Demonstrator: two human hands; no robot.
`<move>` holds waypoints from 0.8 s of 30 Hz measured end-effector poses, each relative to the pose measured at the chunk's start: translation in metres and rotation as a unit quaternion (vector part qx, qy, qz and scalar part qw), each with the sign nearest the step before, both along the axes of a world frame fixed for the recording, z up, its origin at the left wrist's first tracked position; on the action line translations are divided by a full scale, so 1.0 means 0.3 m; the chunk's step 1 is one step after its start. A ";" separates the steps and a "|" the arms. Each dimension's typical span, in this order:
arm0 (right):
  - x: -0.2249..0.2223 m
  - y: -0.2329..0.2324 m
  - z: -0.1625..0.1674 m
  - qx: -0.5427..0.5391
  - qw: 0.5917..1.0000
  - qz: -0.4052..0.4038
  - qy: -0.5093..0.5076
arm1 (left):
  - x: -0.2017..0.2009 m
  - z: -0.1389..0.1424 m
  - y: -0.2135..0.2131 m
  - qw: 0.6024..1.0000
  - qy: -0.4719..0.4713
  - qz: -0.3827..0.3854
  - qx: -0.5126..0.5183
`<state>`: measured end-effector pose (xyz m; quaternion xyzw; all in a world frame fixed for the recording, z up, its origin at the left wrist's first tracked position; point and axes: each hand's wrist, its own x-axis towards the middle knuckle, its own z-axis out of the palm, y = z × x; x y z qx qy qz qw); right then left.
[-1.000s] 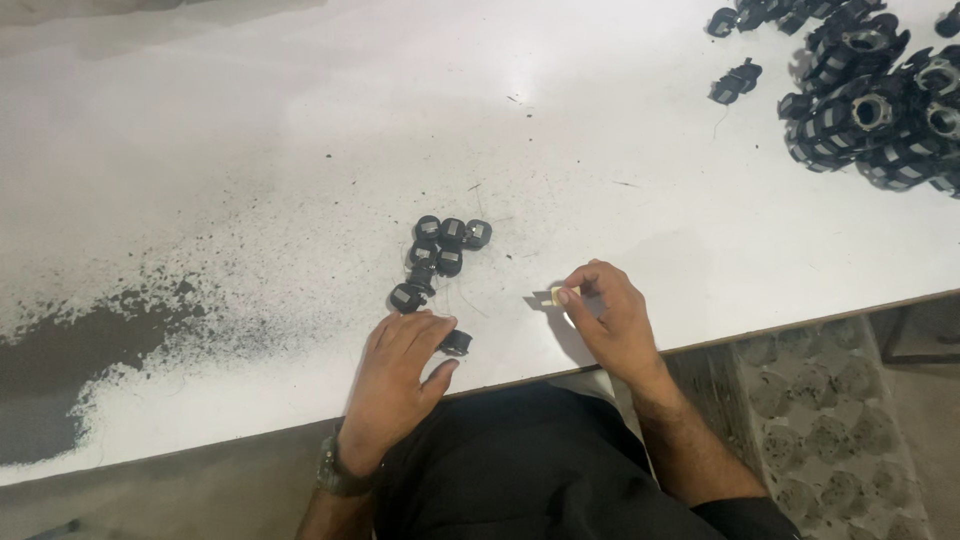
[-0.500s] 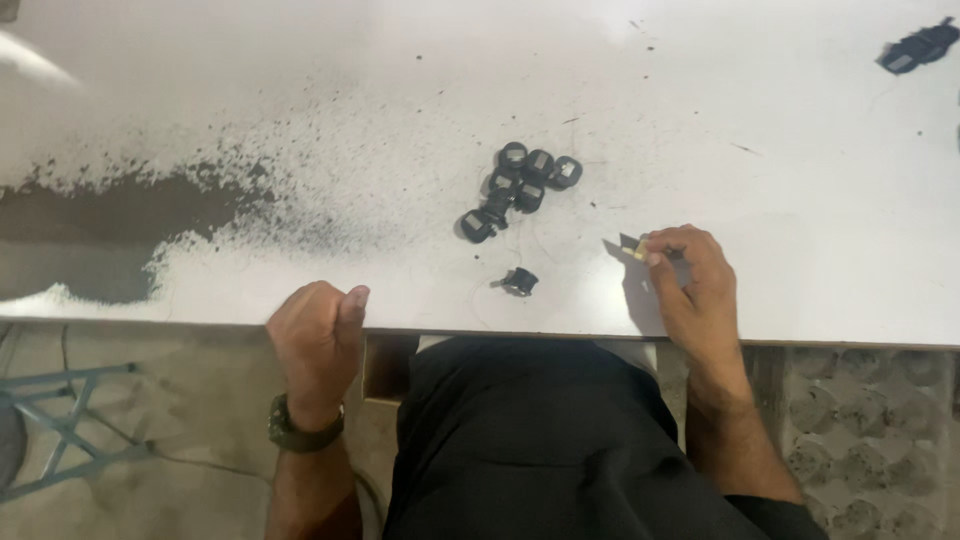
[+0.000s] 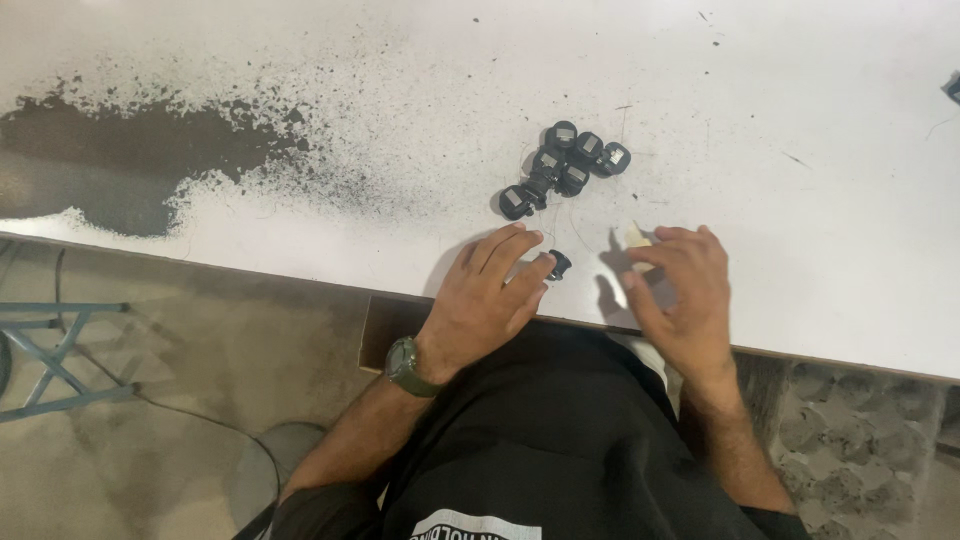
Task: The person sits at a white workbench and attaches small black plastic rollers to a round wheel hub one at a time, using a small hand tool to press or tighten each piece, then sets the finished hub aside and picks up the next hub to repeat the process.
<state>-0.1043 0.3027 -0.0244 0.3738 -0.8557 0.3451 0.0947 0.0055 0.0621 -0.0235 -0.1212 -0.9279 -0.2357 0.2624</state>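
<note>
My left hand [image 3: 487, 295] rests on the white table's near edge, fingers spread, its fingertips touching one small black round part [image 3: 557, 264]. My right hand [image 3: 678, 290] hovers just to the right, thumb and fingers pinching a small pale piece [image 3: 636, 236]. Beyond both hands lies a cluster of several black round parts [image 3: 562, 166] with grey centres, packed together on the table. A watch sits on my left wrist.
The white table [image 3: 800, 200] has a worn dark patch [image 3: 130, 150] at the left with black specks spreading right. Another dark part [image 3: 951, 88] shows at the right edge. A blue metal frame [image 3: 60, 350] stands on the floor at left.
My left hand has come back up from below the table edge onto the table and reached the single black part. My right hand has stayed near the edge, holding the pale piece.
</note>
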 end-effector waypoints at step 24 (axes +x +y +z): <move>0.099 -0.132 -0.037 0.068 0.995 -0.024 0.062 | 0.007 -0.050 0.037 0.999 0.011 0.028 0.024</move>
